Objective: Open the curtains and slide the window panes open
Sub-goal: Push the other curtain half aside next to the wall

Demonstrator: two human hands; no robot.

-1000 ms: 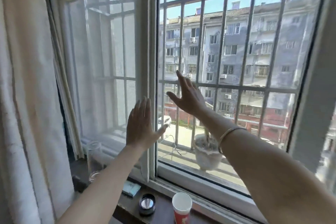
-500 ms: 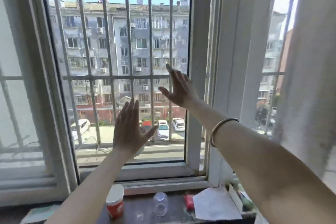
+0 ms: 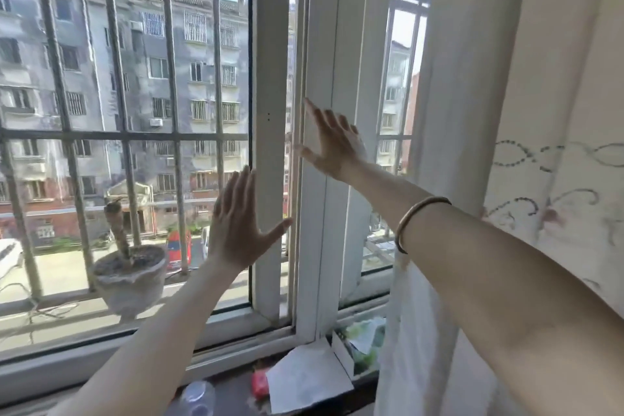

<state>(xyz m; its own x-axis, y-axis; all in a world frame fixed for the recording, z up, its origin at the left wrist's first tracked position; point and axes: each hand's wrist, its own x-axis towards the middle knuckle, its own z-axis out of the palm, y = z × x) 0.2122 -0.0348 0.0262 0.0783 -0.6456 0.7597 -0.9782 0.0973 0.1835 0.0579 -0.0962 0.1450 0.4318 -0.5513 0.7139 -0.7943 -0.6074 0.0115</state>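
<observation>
A white-framed sliding window pane [image 3: 270, 132] fills the left and middle of the head view, with barred glass behind it. My left hand [image 3: 236, 223] is flat and open, fingers up, in front of the glass just left of the pane's right stile. My right hand [image 3: 334, 142] is open with fingers spread, against the white upright frame [image 3: 324, 44] to the right of that stile. A bangle sits on my right forearm. A white embroidered curtain [image 3: 557, 145] hangs at the right, drawn aside and covering the edge of the narrow right pane [image 3: 401, 78].
A potted plant [image 3: 130, 273] stands on the outer ledge behind the bars [image 3: 118, 135]. On the inner sill lie a white paper [image 3: 304, 378], a red packet [image 3: 260, 382], a clear upturned cup [image 3: 197, 395] and a box with green packets [image 3: 363, 344].
The view has swung right across the window. Both open hands have travelled right with it, from the pane's left stile across the glass to its right stile and the upright frame.
</observation>
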